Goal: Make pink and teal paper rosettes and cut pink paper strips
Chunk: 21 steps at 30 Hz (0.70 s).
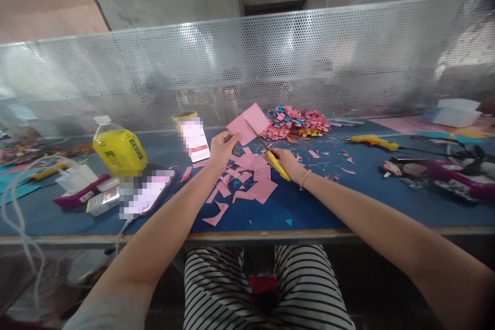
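Note:
My left hand [225, 145] pinches the lower left edge of a pink sheet of paper [242, 122], held up above the table. In my right hand [289, 163] is a pair of scissors [279, 166] with yellow handles. Their dark blades reach up and left to the sheet and overlap it; whether they are parted I cannot tell. Below both hands lie cut pink paper pieces [263, 191] and small scraps, some of them blue. Behind the sheet sits a heap of folded pink and coloured paper pieces [296, 121].
A blue table [320, 211] ends at a perforated metal screen [266, 56]. On the left are a yellow bottle [119, 149], a propped phone [199, 139], another phone [149, 193] and a white cable [17, 206]. Rightward lie a yellow glue gun [373, 141] and a purple box [452, 175].

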Motion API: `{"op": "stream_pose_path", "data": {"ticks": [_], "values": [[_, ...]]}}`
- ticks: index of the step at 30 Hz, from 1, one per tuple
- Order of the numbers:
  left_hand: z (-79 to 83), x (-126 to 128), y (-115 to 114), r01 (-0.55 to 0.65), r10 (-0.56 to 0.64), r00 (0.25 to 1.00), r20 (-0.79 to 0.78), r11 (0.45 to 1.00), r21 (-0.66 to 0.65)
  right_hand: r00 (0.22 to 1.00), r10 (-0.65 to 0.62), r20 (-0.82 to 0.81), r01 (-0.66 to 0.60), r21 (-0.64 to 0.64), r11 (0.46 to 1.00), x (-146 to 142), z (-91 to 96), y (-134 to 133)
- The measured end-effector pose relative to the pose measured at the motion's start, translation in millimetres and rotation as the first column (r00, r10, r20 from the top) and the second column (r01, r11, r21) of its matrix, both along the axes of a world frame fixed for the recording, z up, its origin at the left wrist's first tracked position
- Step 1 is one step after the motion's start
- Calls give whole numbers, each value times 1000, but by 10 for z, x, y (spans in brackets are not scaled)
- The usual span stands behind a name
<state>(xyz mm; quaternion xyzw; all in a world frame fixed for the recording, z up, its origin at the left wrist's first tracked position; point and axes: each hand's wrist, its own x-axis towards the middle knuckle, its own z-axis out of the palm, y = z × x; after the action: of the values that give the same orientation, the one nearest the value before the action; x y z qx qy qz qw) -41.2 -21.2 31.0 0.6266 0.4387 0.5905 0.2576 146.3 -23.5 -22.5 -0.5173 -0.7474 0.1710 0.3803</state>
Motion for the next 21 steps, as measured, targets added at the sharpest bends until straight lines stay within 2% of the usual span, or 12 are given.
{"op": "stream_pose_path", "data": {"ticks": [7,12,16,21], "values": [[24,-6,-23,-25,24,1000,-12,1000,-12,1000,18,-11,-18,3,1000,12,-25,27],[-25,-21,43,1,-1,1000,-9,1000,-2,995,83,-64,-83,-1,997,41,-24,37],[-69,-5,64,43,-43,999,-9,999,8,974,133,-185,-150,-81,985,33,9,-16],[-50,29,1,79,-79,996,-31,997,-6,947,130,-293,-187,-174,967,-25,70,-108]]}}
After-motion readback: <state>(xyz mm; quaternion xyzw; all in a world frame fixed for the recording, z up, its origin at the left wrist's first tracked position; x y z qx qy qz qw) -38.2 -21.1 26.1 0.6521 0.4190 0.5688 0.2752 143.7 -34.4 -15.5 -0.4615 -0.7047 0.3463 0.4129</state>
